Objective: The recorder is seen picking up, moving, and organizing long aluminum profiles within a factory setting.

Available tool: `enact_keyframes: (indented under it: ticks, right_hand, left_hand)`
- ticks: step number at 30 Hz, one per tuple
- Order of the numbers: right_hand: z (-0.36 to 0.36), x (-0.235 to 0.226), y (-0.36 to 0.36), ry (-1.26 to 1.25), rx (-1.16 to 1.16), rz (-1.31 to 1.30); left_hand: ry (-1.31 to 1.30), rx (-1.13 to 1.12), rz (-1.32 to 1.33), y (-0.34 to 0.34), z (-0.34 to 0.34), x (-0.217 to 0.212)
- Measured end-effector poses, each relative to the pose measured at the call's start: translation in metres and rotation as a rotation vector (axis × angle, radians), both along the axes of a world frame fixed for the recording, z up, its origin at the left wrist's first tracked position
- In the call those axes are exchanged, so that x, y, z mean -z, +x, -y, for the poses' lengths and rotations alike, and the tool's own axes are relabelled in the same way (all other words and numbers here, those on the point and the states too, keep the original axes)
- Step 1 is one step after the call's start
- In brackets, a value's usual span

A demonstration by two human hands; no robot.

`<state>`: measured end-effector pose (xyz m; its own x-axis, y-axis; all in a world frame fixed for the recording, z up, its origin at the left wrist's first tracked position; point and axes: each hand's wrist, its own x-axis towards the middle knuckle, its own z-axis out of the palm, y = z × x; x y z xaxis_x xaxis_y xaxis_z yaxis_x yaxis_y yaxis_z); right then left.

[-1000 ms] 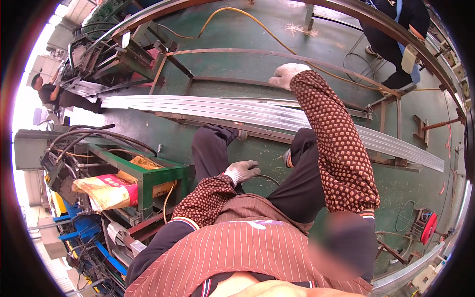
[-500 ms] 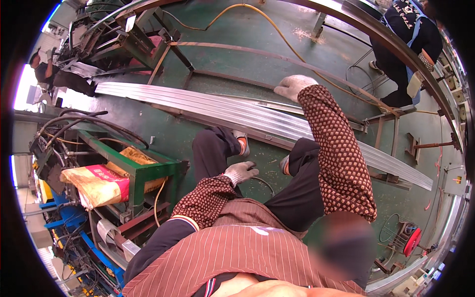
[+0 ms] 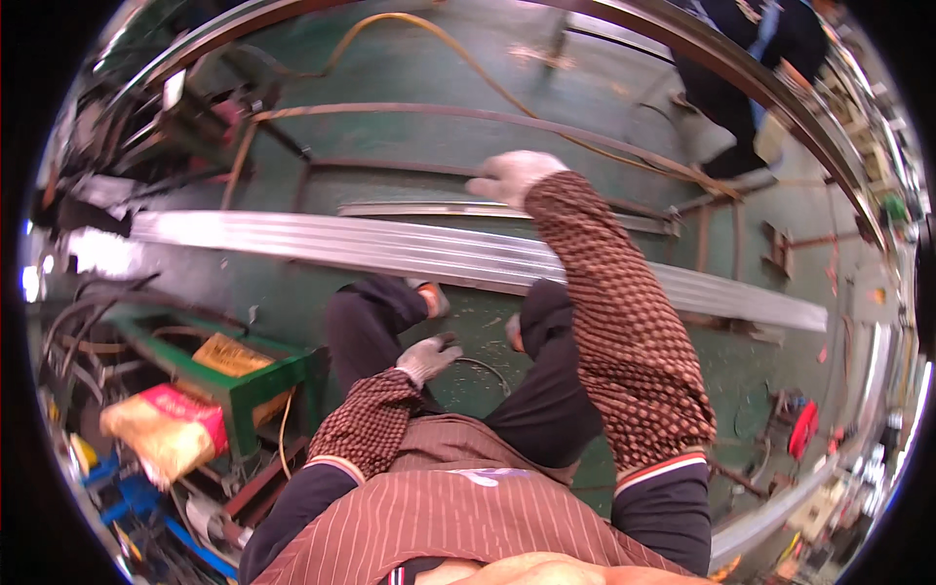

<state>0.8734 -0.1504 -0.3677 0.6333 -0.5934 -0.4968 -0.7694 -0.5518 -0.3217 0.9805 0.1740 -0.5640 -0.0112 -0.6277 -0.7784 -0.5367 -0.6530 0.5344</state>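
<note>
Clock taken over the head view, 12 at the top.

Right hand, gloved in off-white: at 1 o'clock, fingers toward 9, bent and close together. No thing shows in its grip; palm side hidden and edges blurred, so cannot tell whether it has hold of anything. Patterned sleeve crosses above the long silvery metal strips.

Strips: ridged, side by side, running from between 9 and 10 o'clock across to 3. A separate narrow strip lies on their 12 o'clock side, near the right hand; contact cannot be told.

Left hand, also gloved: at 7 o'clock, low beside the left leg. Grip loose, fingers partly spread, nothing seen in it, well apart from the strips.

About: yellow hose over the green floor at 12; another person at 2; red disc at 4; green metal frame at 8, with a tan-and-red sack beside it.
</note>
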Motion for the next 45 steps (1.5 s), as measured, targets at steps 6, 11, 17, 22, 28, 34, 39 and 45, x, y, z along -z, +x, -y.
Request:
enact_keyframes:
  ticks: [6, 11, 17, 22, 28, 34, 39, 45]
  right_hand:
    - [-0.007, 0.001, 0.025, -0.011, -0.11, -0.019]
    - [-0.009, -0.018, 0.024, 0.001, -0.105, -0.101]
    - [-0.013, -0.023, 0.027, 0.0, -0.114, -0.125]
    - [-0.012, -0.018, 0.03, -0.007, -0.118, -0.127]
    - [-0.012, -0.017, 0.026, -0.027, -0.098, -0.104]
    - [-0.015, -0.022, 0.03, -0.01, -0.106, -0.112]
    - [-0.012, -0.017, 0.03, -0.023, -0.125, -0.094]
    - [-0.015, -0.017, 0.034, -0.017, -0.146, -0.023]
  left_hand:
    - [-0.074, -0.049, -0.059, 0.017, -0.026, 0.04]
    - [-0.049, -0.037, -0.081, 0.014, -0.017, 0.034]
    - [-0.066, -0.039, -0.064, 0.014, -0.021, 0.04]
    - [-0.084, -0.052, -0.072, 0.017, -0.026, 0.045]
    - [-0.079, -0.027, -0.026, 0.016, -0.022, 0.026]
    - [-0.079, -0.021, 0.013, 0.015, -0.022, 0.016]
    - [-0.119, 0.001, -0.012, 0.018, -0.022, 0.027]
    - [-0.1, -0.038, -0.054, 0.018, -0.028, 0.016]
